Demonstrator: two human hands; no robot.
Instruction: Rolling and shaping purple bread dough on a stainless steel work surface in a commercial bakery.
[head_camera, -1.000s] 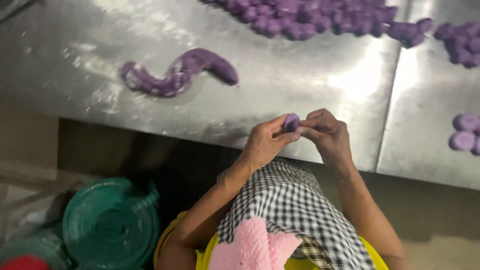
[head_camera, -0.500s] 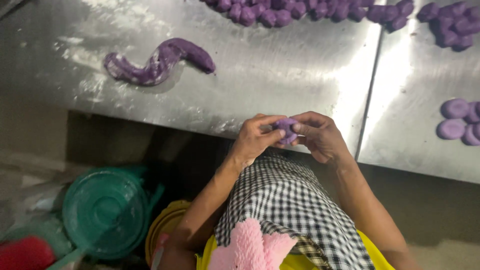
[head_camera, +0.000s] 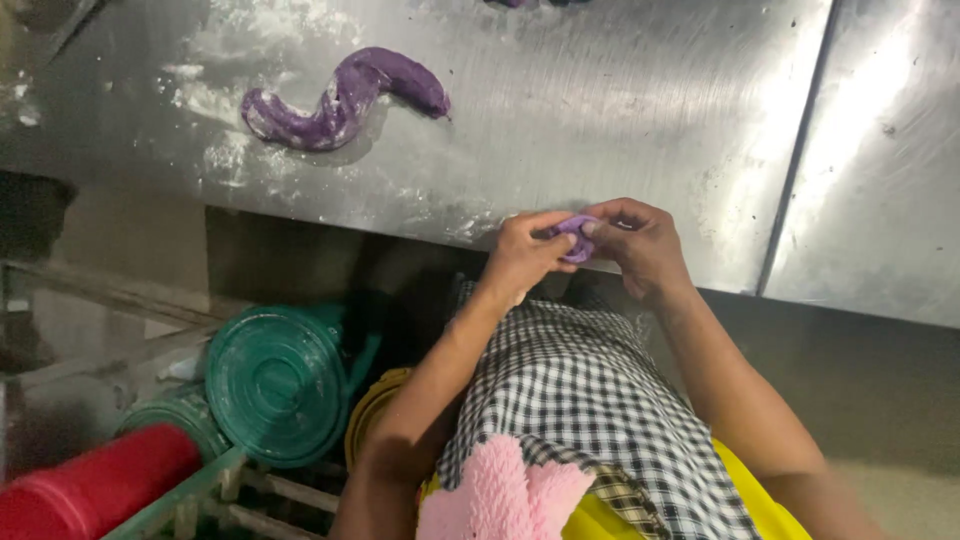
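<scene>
Between both hands, right at the near edge of the steel table (head_camera: 620, 110), sits a small purple dough piece (head_camera: 574, 238), pinched from either side. Left hand (head_camera: 522, 256): curled tight, thumb and fingertips closed on the left side of the lump. Right hand (head_camera: 640, 245): likewise curled, fingers closed over the right side, hiding much of the lump. Shape of the piece hard to judge, mostly covered by fingers; looks rounded and not yet flat, so probably mid-shaping and not finished. Up and to the left of the hands, well apart from them, lies a long curved purple dough rope (head_camera: 345, 100) on a floured patch of the table, bent like an S, one end thick and smooth, the other rougher as if torn; judged as stock not yet portioned, so plenty left to work through. Far beyond the hands, at the top edge of the view, just a sliver of more purple, too cropped to identify. Below the left forearm, under the table, a stack of green round lids (head_camera: 278, 382) and a red cylinder (head_camera: 95, 490) beside a rack. Close to the body, a black-and-white checked cloth (head_camera: 590, 400) with a pink fluffy patch (head_camera: 500, 495) over something yellow.
</scene>
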